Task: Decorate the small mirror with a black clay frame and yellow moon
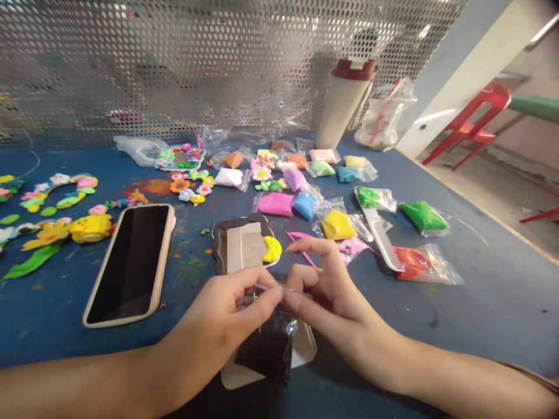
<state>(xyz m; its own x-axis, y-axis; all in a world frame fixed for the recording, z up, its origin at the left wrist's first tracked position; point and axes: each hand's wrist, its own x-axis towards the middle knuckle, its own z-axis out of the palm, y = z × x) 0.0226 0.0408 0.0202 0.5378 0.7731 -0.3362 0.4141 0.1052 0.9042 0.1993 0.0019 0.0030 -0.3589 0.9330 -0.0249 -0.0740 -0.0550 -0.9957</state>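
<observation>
Between my hands hangs a small clear plastic bag of black clay (266, 349). My left hand (238, 311) pinches the top of this bag from the left. From the right, my right hand (334, 297) pinches the same top edge, its index finger raised and bent. Beneath the bag lies a pale rounded board (304, 343), partly covered. Just beyond my fingers sits a small frame edged in black clay (220, 247), with a yellow speckled crescent moon (272, 249) on its right side. A thin pink tool (308, 256) lies close to my right fingers.
Several bagged clays, such as a yellow one (338, 224), spread across the blue table (489, 308). A phone (131, 262) and clay flowers (50, 234) lie left. A white comb (382, 238) lies right; a tumbler (345, 105) stands before the perforated metal panel (174, 70).
</observation>
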